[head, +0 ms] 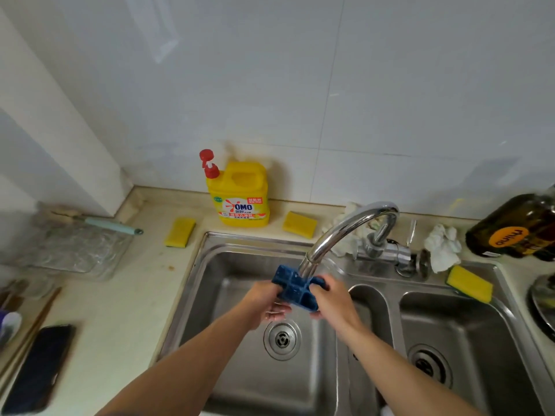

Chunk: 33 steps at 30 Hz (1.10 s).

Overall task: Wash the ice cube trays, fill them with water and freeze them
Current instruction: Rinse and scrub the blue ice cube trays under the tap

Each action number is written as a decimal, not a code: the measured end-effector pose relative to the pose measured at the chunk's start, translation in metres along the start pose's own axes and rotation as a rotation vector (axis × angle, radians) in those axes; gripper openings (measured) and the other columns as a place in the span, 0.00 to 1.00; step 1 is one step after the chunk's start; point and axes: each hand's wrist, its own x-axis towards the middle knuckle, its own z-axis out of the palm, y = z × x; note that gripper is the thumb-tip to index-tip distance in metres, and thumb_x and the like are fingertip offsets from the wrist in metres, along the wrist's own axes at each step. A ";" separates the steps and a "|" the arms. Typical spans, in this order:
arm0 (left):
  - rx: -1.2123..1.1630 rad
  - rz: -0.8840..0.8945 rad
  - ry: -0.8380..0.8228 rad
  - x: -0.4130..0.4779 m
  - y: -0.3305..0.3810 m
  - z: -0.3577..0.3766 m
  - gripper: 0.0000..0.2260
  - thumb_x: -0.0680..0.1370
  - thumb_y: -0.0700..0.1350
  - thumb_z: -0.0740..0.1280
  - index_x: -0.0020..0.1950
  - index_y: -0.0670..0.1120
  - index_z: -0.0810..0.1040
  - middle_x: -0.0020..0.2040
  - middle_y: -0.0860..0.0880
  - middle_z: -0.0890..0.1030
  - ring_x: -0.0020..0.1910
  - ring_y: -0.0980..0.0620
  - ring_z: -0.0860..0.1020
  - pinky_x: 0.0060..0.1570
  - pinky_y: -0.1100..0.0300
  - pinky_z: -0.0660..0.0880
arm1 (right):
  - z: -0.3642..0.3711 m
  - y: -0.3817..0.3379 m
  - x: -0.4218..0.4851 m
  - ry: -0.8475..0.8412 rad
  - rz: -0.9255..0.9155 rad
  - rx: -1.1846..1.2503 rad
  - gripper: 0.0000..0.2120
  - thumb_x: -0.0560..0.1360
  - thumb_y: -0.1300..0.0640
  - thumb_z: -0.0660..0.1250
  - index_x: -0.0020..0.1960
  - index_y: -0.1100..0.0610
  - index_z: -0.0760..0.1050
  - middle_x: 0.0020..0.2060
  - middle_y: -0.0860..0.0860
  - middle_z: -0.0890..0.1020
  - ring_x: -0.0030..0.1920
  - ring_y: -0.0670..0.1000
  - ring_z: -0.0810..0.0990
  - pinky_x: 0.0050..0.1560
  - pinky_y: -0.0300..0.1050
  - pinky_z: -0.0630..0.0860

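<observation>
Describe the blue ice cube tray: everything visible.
The ice cube tray is dark blue, seemingly flexible plastic or silicone, with square compartments between raised ribs. It is held tilted over the left sink basin, directly below the faucet spout, which hides part of it. The left hand grips its left side, the right hand its right end. Running water cannot be made out.

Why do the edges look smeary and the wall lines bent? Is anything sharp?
Head view: the wide-angle lens bows the wall tile seams; the phone and brown bottle at the edges are smeared; the detergent bottle label reads clearly; glare streaks the faucet; the blue ice cube tray is slightly soft.
</observation>
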 end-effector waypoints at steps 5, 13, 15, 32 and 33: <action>0.040 0.096 0.109 0.000 0.000 -0.001 0.10 0.82 0.38 0.57 0.57 0.44 0.77 0.39 0.45 0.86 0.33 0.51 0.84 0.36 0.57 0.80 | 0.007 0.004 0.002 -0.068 0.009 0.101 0.12 0.79 0.66 0.65 0.53 0.49 0.72 0.52 0.54 0.81 0.49 0.54 0.84 0.41 0.43 0.84; 0.134 0.163 -0.010 -0.007 0.010 0.020 0.06 0.80 0.38 0.61 0.56 0.44 0.73 0.43 0.42 0.84 0.37 0.50 0.84 0.38 0.57 0.82 | 0.005 0.016 0.012 0.136 0.017 0.010 0.08 0.78 0.62 0.67 0.56 0.54 0.73 0.48 0.51 0.82 0.48 0.52 0.82 0.47 0.49 0.81; 0.089 0.136 0.001 -0.006 0.010 0.019 0.09 0.80 0.37 0.59 0.58 0.43 0.74 0.45 0.41 0.84 0.38 0.48 0.84 0.38 0.56 0.82 | 0.006 0.014 0.011 0.138 -0.044 -0.058 0.13 0.76 0.67 0.64 0.56 0.52 0.73 0.47 0.47 0.81 0.48 0.48 0.81 0.47 0.45 0.78; -0.269 0.148 0.098 -0.003 0.004 0.021 0.11 0.77 0.32 0.66 0.58 0.42 0.73 0.46 0.39 0.85 0.40 0.44 0.86 0.37 0.56 0.82 | 0.012 0.003 0.002 0.055 -0.016 0.145 0.14 0.78 0.65 0.67 0.60 0.53 0.72 0.47 0.55 0.83 0.34 0.50 0.85 0.36 0.43 0.83; -0.265 0.158 0.142 -0.003 0.004 0.021 0.12 0.77 0.31 0.66 0.57 0.42 0.73 0.46 0.39 0.84 0.39 0.44 0.87 0.36 0.57 0.82 | 0.014 0.002 0.001 0.043 -0.011 0.156 0.14 0.78 0.64 0.68 0.59 0.53 0.72 0.47 0.55 0.83 0.34 0.51 0.85 0.36 0.44 0.84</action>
